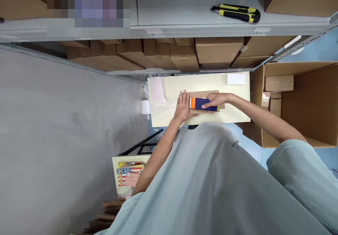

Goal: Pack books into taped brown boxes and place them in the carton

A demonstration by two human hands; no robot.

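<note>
A narrow dark blue box with an orange end [198, 104] lies over a flat piece of brown cardboard [221, 96] on the cream table [237, 113]. My right hand [217, 100] is closed around the box from the right, its thumb on top. At the box's orange end, my left hand [182, 108] is flat with fingers stretched out, holding nothing. It is beside the left edge of the cardboard. What lies under the box is partly hidden. A thin translucent sheet [157, 90] rests on the table to the left of my left hand.
A white box [236, 79] sits at the table's back right. To the right stands a large open carton [308, 97] with small boxes inside. Behind, a shelf [169, 13] holds utility knives [236, 13] above brown boxes [219, 50]. A side table [114, 168] bears colourful booklets [129, 173].
</note>
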